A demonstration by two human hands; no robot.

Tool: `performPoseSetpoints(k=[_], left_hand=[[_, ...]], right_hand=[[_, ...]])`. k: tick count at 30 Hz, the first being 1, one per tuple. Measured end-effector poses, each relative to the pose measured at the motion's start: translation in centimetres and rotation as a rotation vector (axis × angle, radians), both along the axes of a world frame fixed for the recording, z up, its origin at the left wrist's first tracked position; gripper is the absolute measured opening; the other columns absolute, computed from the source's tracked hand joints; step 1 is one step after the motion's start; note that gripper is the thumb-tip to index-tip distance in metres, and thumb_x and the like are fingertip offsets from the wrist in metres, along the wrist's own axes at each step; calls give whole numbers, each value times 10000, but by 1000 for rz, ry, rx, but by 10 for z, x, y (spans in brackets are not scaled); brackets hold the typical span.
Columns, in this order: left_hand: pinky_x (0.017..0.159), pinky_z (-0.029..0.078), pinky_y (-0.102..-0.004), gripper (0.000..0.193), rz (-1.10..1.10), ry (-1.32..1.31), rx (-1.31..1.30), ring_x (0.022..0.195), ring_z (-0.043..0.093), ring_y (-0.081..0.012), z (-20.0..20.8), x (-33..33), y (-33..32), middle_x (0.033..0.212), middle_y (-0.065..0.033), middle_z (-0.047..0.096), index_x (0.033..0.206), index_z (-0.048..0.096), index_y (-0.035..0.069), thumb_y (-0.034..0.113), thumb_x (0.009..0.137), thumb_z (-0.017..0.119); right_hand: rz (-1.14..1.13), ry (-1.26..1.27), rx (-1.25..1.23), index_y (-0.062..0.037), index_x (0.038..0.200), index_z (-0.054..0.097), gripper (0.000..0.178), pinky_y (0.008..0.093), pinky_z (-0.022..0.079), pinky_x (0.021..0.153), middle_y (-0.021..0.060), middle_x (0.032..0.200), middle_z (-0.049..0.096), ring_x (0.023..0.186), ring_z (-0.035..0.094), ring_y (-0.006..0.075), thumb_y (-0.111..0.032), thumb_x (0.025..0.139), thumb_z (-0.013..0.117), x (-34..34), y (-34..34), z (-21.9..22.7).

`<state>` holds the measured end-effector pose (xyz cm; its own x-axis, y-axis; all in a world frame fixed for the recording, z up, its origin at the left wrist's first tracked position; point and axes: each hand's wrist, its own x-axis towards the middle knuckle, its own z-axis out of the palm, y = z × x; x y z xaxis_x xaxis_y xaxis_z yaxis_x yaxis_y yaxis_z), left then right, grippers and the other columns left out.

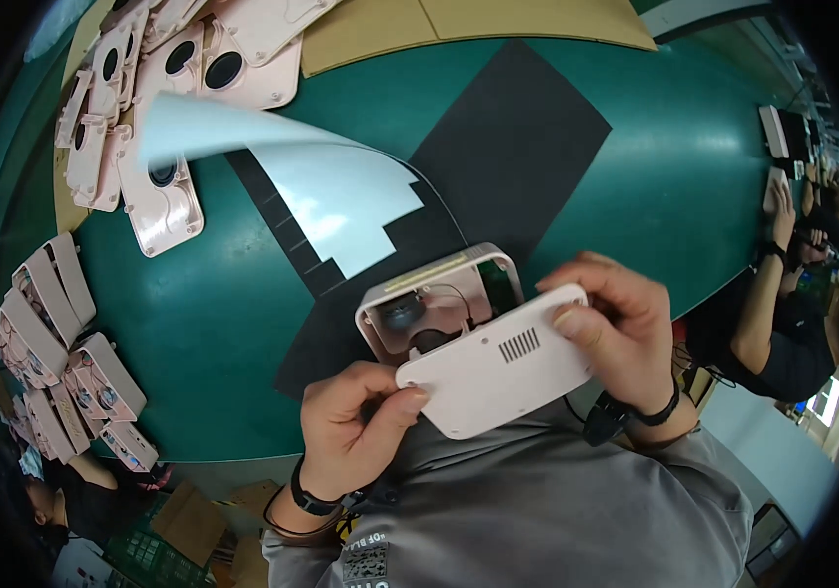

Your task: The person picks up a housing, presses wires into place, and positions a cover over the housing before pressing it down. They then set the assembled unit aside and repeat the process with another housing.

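A pale pink plastic cover (506,365) with a slotted vent and small screw holes is held at both ends. My left hand (356,426) pinches its left end between thumb and fingers. At its right end my right hand (620,328) grips the upper corner, thumb on the outer face. Just beyond the cover sits a matching open housing (493,257), tilted on a black mat; a round dark part and thin wires show inside it. The cover hides part of the housing's opening. A thin black cable (436,193) runs up from the housing.
White backing sheet (317,196) with stepped edges curls over the black mat (522,137) on the green table (674,167). Pink panels with round black parts (167,211) pile at far left; several pink housings (111,377) stand nearer left. Other people work at both sides.
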<state>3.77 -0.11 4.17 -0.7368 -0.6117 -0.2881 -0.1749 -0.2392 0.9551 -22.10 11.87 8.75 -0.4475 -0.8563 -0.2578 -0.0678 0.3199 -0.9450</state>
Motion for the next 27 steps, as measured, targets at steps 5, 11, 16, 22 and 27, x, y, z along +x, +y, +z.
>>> performPoseSetpoints(k=[5,11,16,22,27], left_hand=[[569,498,-223,146,184,10,-8,643,664,-83,-11,10,0,803,-82,724,973,708,-46,93,1007,735],[578,521,-228,162,184,-67,-39,649,687,-100,-16,3,-14,792,-89,730,951,707,-56,92,1015,724],[571,529,-236,162,162,-107,-56,627,683,-105,-18,0,-17,783,-96,726,951,709,-54,92,1021,715],[567,528,-237,157,183,-94,-72,621,680,-101,-19,-1,-15,785,-91,725,959,707,-52,90,1026,709],[569,524,-234,155,198,-101,-48,615,669,-96,-19,-7,-16,777,-84,717,957,705,-52,86,1029,704]], right_hand=[[163,150,-75,46,1134,780,247,265,447,687,61,881,641,809,591,139,-116,952,739,3,-20,-14],[129,246,-10,19,1134,797,234,266,469,684,66,891,663,794,611,147,-29,905,783,4,-28,-25],[97,270,14,-5,1113,806,232,270,489,669,73,883,680,777,636,150,-26,882,817,3,-32,-30],[98,301,-2,-10,1111,807,240,265,492,673,69,881,680,780,638,147,-30,873,827,2,-30,-34],[58,257,4,-13,1113,808,251,265,489,674,65,882,675,778,632,149,-23,863,831,2,-30,-38]])
